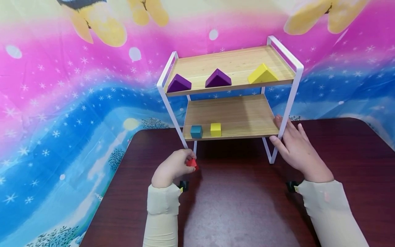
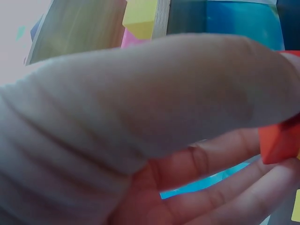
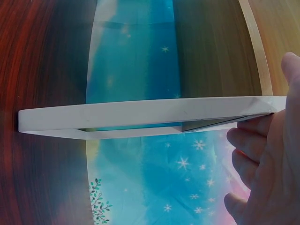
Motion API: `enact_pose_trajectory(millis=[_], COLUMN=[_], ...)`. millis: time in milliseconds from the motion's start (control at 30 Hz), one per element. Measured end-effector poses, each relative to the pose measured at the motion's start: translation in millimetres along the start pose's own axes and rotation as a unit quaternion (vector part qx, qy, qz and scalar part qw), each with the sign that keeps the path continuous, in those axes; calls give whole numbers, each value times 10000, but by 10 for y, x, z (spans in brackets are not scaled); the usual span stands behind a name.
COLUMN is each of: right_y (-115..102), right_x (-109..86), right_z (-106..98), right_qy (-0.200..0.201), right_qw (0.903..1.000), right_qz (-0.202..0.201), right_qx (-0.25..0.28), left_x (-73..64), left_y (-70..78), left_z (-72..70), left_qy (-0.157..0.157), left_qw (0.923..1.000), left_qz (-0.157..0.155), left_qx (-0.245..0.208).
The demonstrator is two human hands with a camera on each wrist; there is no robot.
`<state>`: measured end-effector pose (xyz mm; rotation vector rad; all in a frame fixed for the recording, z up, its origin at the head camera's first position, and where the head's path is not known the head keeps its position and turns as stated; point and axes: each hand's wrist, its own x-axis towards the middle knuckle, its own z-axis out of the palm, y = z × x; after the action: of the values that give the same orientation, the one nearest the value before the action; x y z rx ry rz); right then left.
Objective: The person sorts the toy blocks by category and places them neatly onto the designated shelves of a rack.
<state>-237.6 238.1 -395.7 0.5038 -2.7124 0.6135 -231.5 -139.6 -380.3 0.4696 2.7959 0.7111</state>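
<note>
In the head view my left hand [image 1: 174, 167] pinches a small red block [image 1: 192, 164] between thumb and fingers, low over the table by the left leg of a two-tier shelf. The left wrist view shows this red block [image 2: 277, 144] at the right edge, partly covered by the thumb. My right hand [image 1: 300, 151] lies against the shelf's white right leg [image 1: 285, 115], its fingers extended beside the lower board. Seen from the right wrist, those fingers [image 3: 251, 145] reach along the white frame [image 3: 117, 115]. A teal cube [image 1: 196, 131] and a yellow cube [image 1: 216, 130] sit on the lower board.
Along the front of the upper board [image 1: 228, 61] stand two purple triangular blocks, one left [image 1: 179, 83] and one central [image 1: 218, 78], and a yellow triangular block [image 1: 263, 73] at right. The shelf stands on a dark red-brown table [image 1: 234, 206]. A patterned cloth [image 1: 77, 85] hangs behind.
</note>
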Motion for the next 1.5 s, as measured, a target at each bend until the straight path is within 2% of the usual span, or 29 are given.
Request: enact_pose_trajectory(millis=[500, 733, 1167, 1300, 1500], right_y=[-7, -9, -17, -24, -24], right_x=[20, 23, 35, 26, 10], right_z=[-4, -4, -3, -3, -9], right_qy=[-7, -9, -6, -27, -71], right_qw=[10000, 10000, 10000, 10000, 9999], right_qz=[3, 30, 44, 54, 91], right_qx=[57, 77, 16, -22, -19], left_x=[-31, -10, -6, -14, -23], left_y=[111, 132, 221, 242, 292], left_z=[0, 9, 26, 37, 47], left_qy=[240, 549, 889, 1022, 1219], left_qw=[9982, 9943, 9890, 9880, 9858], left_qz=[514, 815, 994, 1038, 1155], left_qx=[215, 414, 637, 517, 18])
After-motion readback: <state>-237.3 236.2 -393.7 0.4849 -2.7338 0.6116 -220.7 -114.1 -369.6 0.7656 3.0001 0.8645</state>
